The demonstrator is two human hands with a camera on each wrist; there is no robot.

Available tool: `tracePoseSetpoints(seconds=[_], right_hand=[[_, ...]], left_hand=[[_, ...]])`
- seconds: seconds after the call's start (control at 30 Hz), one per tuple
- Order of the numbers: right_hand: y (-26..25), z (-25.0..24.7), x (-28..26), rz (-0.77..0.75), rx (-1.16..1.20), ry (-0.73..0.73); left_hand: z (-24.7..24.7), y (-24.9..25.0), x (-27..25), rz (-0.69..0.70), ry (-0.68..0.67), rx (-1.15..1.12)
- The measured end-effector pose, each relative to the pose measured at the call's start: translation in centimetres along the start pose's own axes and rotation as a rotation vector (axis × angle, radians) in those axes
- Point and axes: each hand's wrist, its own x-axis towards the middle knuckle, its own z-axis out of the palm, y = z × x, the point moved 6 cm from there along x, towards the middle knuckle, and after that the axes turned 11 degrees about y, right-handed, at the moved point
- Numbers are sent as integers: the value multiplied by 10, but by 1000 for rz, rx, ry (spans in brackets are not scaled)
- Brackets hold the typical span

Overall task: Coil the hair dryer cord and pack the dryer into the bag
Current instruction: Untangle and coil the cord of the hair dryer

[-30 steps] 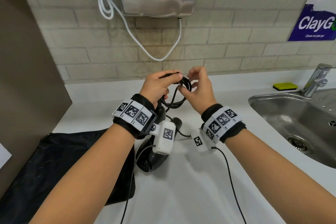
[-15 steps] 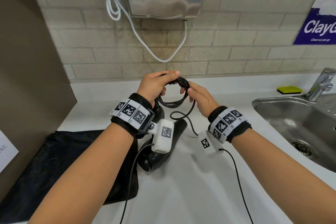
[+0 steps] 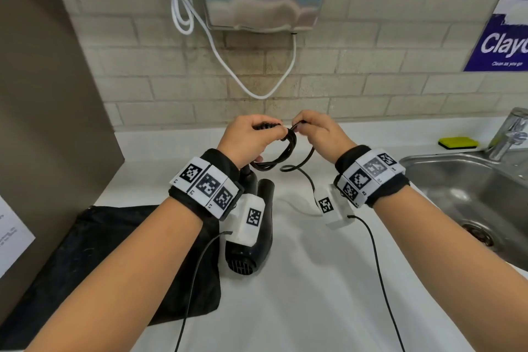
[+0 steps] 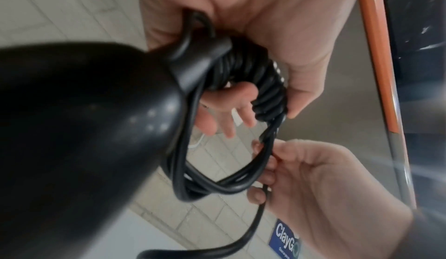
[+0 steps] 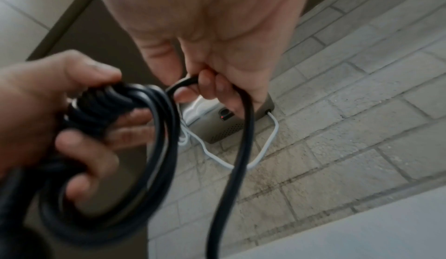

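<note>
Your left hand (image 3: 248, 137) is curled around the black coil (image 3: 278, 151) of hair dryer cord, thumb pinning the loops, held up over the far part of the white counter (image 3: 314, 280). Just to its right, your right hand (image 3: 320, 131) pinches the loose cord end between thumb and bent fingers — touching the coil. The dryer (image 3: 254, 234) lies below your left wrist, its near end by the black bag (image 3: 100, 251) at the left.
</note>
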Motion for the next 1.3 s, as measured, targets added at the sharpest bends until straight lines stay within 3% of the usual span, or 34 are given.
tracePoseSetpoints(seconds=[0.1, 0.23, 0.37, 0.47, 0.57, 0.63, 0.77, 0.87, 1.07, 1.17, 1.3], right_hand=[[-14, -6, 3, -86, -184, 75], [-31, -9, 3, -236, -240, 199], [-31, -12, -8, -295, -183, 282], [-21, -16, -13, -231, -8, 295], [8, -18, -18, -85, 208, 229], [42, -12, -24, 94, 234, 131], [106, 8, -52, 323, -148, -167], [138, 14, -66, 358, -348, -210], [168, 7, -72, 453, -492, -18], [184, 9, -79, 586, -604, -166], [182, 16, -82, 517, -871, -464]], left_hand=[[3, 1, 0, 4, -56, 71], [10, 4, -1, 76, -95, 134], [14, 3, -2, 75, -63, 108], [15, 0, 0, 28, -21, 33], [14, 1, 3, 6, 10, -39], [15, 1, 4, -6, 8, -81], [16, 0, 5, -3, 27, -124], [17, 0, 5, -2, 29, -133], [24, 3, 2, 4, 12, -162], [27, 2, 3, 6, 27, -178], [26, 2, 9, 18, 137, -196]])
